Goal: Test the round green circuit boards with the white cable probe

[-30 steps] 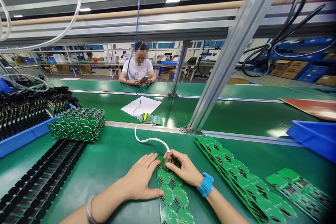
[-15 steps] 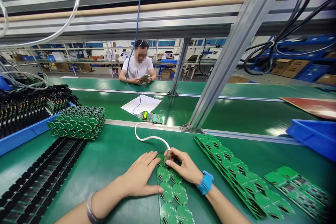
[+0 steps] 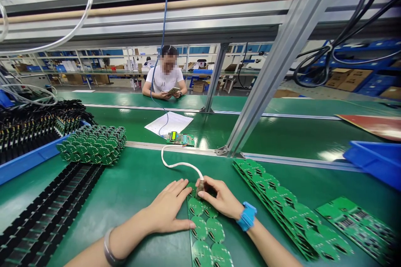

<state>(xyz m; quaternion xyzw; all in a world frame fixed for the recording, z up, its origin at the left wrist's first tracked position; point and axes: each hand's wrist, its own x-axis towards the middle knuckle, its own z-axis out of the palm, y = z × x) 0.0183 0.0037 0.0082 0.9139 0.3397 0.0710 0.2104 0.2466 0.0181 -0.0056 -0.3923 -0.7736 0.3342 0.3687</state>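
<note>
A panel of round green circuit boards lies on the green bench in front of me. My left hand rests flat with fingers spread, its fingertips and thumb on the panel's left edge. My right hand pinches a brownish connector head against the panel's upper part. From that head a white cable curves back to a small circuit board with a lit yellow-green display. The contact under the connector is hidden.
Stacked round-board panels and a rectangular board panel lie right, near a blue bin. Left are a round-board stack and black strips. A metal post rises ahead. Across the bench a person holds a phone.
Both hands keep their places on the panel and connector. The view has shifted very slightly; nothing else has visibly moved.
</note>
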